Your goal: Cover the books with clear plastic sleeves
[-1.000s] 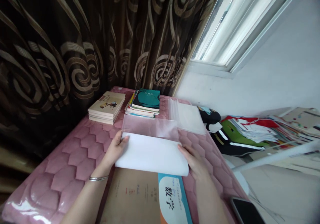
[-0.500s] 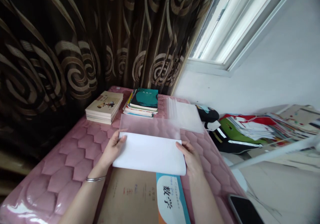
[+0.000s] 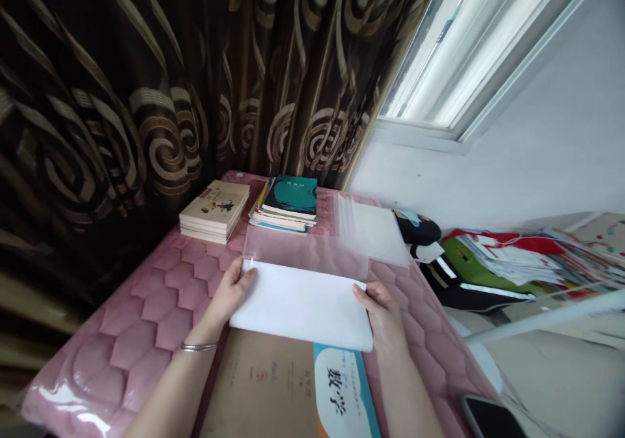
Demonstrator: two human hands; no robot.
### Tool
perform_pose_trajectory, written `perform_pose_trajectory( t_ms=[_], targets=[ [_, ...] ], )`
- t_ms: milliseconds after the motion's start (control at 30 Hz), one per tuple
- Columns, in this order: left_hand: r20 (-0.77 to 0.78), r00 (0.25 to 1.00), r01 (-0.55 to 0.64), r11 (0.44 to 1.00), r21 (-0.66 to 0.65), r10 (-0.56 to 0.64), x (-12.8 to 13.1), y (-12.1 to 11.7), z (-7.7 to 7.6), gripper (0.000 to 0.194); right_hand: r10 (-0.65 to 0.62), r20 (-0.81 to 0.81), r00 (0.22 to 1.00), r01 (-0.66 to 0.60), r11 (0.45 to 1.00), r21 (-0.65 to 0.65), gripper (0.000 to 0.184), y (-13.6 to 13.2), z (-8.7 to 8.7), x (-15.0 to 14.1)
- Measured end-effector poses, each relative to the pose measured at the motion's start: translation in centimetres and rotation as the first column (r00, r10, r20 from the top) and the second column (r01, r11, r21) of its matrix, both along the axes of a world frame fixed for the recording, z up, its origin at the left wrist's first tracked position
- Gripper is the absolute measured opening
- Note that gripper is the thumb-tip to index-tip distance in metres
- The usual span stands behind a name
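My left hand (image 3: 236, 289) pinches the left edge of a white paper sheet (image 3: 300, 304), thumb on top. At the opposite edge my right hand (image 3: 383, 314) holds the same sheet between thumb and fingers. Beyond the sheet's far edge spreads a clear plastic book cover (image 3: 303, 248); whether the two are joined I cannot tell. Just below the sheet lies a mathematics textbook (image 3: 263, 386), brown with a blue and white strip on its right side. Its far edge is hidden under the sheet.
Pink quilted padding under clear plastic covers the table (image 3: 141, 334). At the back stand a stack of beige books (image 3: 215, 210) and a stack of mixed books (image 3: 288, 197). More clear covers (image 3: 374, 230) lie at right, a phone (image 3: 491, 417) at front right. Papers (image 3: 512, 259) pile beyond.
The whole view has shifted slightly, so things appear a little further right. Both hands keep their hold on the white sheet, which lies much as before.
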State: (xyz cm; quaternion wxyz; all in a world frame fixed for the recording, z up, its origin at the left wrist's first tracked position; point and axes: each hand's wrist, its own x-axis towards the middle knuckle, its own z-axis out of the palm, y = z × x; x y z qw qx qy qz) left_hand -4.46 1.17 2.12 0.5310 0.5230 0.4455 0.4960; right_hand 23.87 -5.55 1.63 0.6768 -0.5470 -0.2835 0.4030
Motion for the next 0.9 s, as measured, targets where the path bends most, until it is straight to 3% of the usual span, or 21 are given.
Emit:
perform_pose_trajectory(
  t_ms=[567, 900],
  targets=[
    [-0.041, 0.997, -0.062, 0.995, 0.073, 0.065, 0.36, -0.18, 0.41, 0.029, -0.018, 0.044, 0.999, 0.018, 1.000, -0.001, 0.050, 0.18, 0.25, 0.38],
    [-0.145, 0.985, -0.071, 0.985, 0.156, 0.094, 0.05, 0.38, -0.48, 0.037, 0.020, 0.083, 0.996, -0.017, 0.999, -0.033, 0.047, 0.39, -0.40, 0.84]
  ],
)
